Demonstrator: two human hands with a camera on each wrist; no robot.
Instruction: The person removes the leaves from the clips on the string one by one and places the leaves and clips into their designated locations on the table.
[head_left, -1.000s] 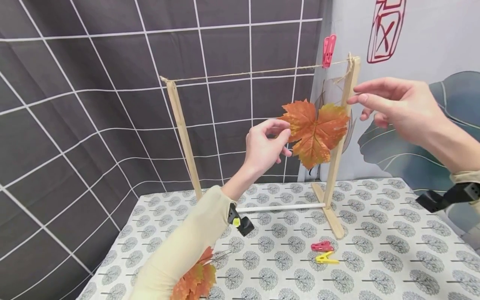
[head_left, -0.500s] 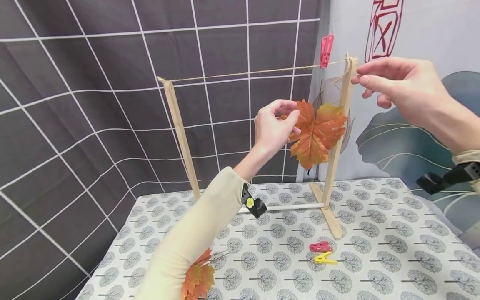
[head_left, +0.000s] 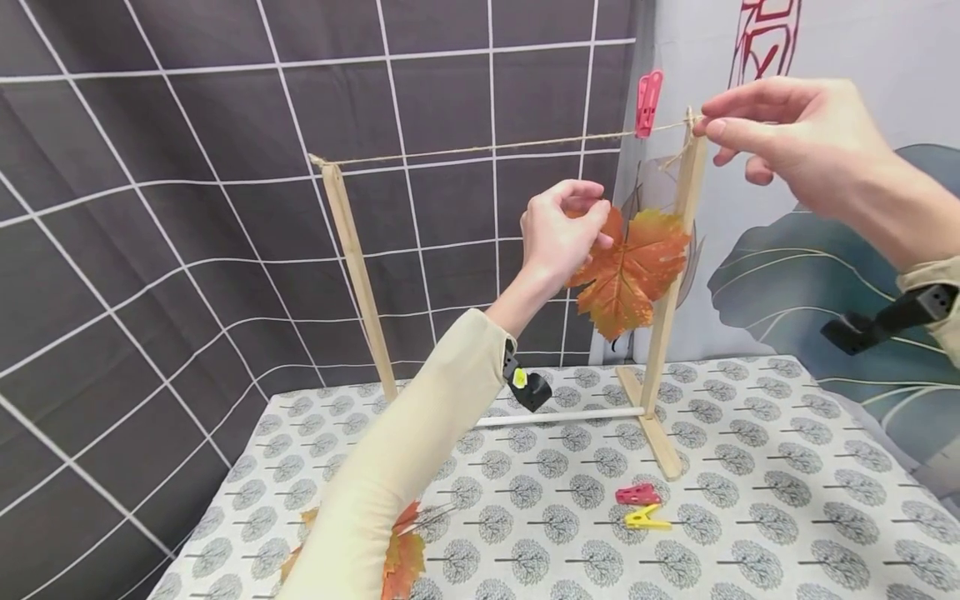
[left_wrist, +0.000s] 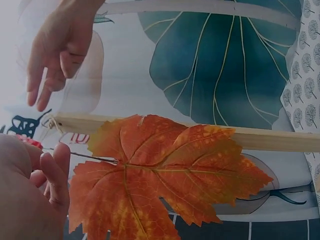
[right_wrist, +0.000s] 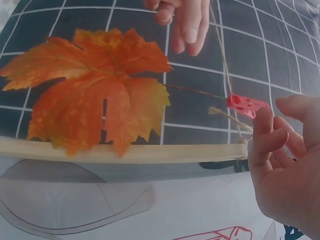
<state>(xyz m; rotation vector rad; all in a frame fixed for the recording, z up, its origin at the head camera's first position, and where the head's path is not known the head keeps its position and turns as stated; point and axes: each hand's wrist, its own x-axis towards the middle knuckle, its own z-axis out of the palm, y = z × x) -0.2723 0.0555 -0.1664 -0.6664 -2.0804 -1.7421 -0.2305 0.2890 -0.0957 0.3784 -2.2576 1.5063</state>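
Note:
An orange maple-like leaf [head_left: 633, 271] hangs from the twine [head_left: 465, 151]. In the right wrist view its thin stem runs to a pink clothespin [right_wrist: 245, 105] clipped on that line. My left hand [head_left: 558, 229] is raised by the leaf, hiding part of it in the head view. From the right wrist, the left fingers [right_wrist: 191, 30] look relaxed, apart from the stem. My right hand [head_left: 798, 137] hovers by the top of the right wooden post [head_left: 663, 333], fingers loosely bent around nothing visible. In the left wrist view the right hand [left_wrist: 62, 45] also appears unladen.
On the tree-patterned tablecloth [head_left: 547, 542] lie a pink clothespin [head_left: 637, 494] and a yellow clothespin [head_left: 647, 518]. More autumn leaves [head_left: 405, 558] lie partly behind my left sleeve. A white rod [head_left: 562, 416] joins the posts low down; the left post [head_left: 356, 271] stands farther off.
Both hands have risen. My left hand has moved up and right across the leaf's edge, while my right hand has climbed to the post's top. The leaf still hangs in place.

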